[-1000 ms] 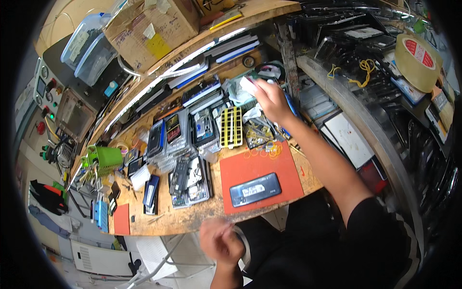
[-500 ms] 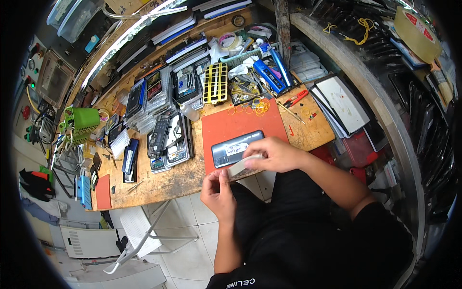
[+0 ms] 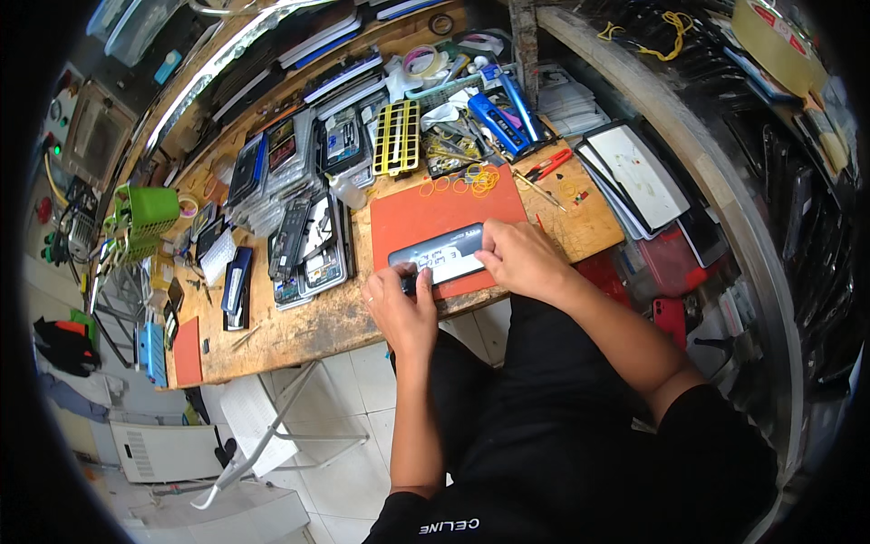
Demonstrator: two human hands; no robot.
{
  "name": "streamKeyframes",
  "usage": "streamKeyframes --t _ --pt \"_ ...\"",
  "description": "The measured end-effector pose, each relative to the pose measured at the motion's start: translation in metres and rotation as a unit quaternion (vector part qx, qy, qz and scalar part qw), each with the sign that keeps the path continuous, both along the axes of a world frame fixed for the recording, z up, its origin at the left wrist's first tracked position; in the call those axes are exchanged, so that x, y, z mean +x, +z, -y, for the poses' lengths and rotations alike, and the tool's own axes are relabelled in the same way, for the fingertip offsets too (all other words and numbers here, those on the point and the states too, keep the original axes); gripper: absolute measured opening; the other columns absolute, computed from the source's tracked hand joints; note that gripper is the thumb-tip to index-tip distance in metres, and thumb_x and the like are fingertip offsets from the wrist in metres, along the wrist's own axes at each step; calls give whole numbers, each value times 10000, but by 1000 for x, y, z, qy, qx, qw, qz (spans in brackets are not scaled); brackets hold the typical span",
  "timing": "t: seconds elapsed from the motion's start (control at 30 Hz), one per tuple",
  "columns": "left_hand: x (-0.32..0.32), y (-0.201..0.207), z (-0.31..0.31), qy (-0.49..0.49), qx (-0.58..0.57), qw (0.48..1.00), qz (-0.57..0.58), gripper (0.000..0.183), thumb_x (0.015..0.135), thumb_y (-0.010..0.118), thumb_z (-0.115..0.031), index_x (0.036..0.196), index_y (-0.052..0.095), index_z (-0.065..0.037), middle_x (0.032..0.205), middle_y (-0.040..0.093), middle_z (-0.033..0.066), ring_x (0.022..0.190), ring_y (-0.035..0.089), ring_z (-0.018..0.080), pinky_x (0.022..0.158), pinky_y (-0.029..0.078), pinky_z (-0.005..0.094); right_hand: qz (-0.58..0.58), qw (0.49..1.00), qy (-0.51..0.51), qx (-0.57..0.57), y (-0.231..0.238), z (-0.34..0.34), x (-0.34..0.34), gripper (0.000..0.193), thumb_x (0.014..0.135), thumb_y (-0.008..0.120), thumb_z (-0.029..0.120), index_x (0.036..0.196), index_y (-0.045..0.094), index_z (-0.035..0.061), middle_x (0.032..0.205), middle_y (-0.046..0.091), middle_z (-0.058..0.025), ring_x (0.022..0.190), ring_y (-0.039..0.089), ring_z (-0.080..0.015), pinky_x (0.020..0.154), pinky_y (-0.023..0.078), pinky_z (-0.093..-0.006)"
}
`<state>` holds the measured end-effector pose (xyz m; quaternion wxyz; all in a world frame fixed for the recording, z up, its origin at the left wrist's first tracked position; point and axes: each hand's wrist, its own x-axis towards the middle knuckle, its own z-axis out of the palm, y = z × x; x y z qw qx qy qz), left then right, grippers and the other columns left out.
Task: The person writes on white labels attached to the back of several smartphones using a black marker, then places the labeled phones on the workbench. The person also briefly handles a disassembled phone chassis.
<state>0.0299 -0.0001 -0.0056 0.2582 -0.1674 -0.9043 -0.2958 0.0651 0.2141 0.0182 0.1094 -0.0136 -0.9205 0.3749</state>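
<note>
Both the left hand [image 3: 401, 315] and right hand [image 3: 528, 260] touch the phone [image 3: 435, 247] near the bench's [image 3: 317, 326] front edge, fingers bent; I can't tell their gap or grip. A hard tug could slide it off.

A green basket [image 3: 152, 210] stands left — red-handled pliers [image 3: 553, 162] lie well right.
</note>
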Motion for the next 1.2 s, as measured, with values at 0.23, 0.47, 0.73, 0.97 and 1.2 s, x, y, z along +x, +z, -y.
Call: streamKeyframes --t 0.23,0.47,0.73,0.97,1.2 --pt "11 10 4 -112 -48 992 -27 398 953 612 -17 1350 615 11 1323 619 229 1260 572 423 1088 433 527 -182 977 -21 109 8 2 20 253 917 627 94 1136 664 -28 1171 683 -202 1137 637 -359 966 506 -475" --pt "35 2 10 -126 -244 961 21 578 1043 563 -298 1528 488 8 1596 459 244 1509 395 422 1259 254 551 -113 967 66 219 -25 30 47 697 1003 629 366 1518 465 -75 1634 391 -260 1543 356 -380 1290 227 -492" --pt "-30 24 35 -244 -81 961 102 594 945 754 -311 1445 593 -35 1536 518 243 1480 431 414 1222 327 512 -78 977 0 197 -23 37 62 751 979 665 391 1485 458 -124 1568 436 -330 1516 358 -455 1275 212 -568" --pt "2 22 25 -123 -112 986 23 668 753 893 -448 1261 711 -54 1164 654 142 1092 600 352 952 444 472 -108 977 -35 181 -17 36 40 671 924 719 322 1406 524 -104 1508 493 -286 1443 421 -429 1235 255 -573" --pt "27 0 16 -143 -185 970 -66 496 942 735 -290 1423 662 -187 1492 565 151 1406 502 366 1189 343 534 -167 965 -17 201 -16 34 35 607 852 774 265 1308 591 -91 1349 596 -245 1274 531 -394 1153 345 -565"
